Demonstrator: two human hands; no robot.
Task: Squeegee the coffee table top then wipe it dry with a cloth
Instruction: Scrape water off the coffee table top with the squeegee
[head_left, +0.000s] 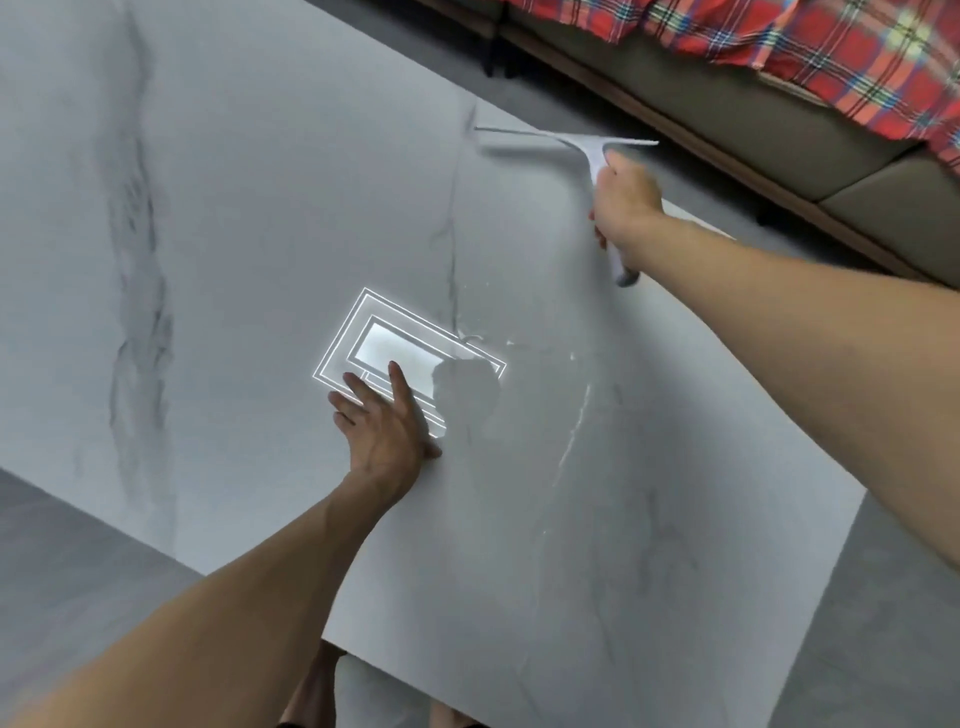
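A white marble-look coffee table top (249, 223) with grey veins fills most of the view. My right hand (626, 200) grips the handle of a white squeegee (569, 141), whose blade lies near the table's far edge. My left hand (382, 423) rests flat on the table with its fingers spread, near the middle. Thin streaks and drops of water (574, 431) run across the surface between my two arms. No cloth is in view.
A sofa base (737, 119) with a red plaid blanket (831, 47) runs along the far side, close to the table's edge. Grey floor (67, 561) shows at the lower left and right. A bright ceiling-light reflection (400, 353) lies on the table.
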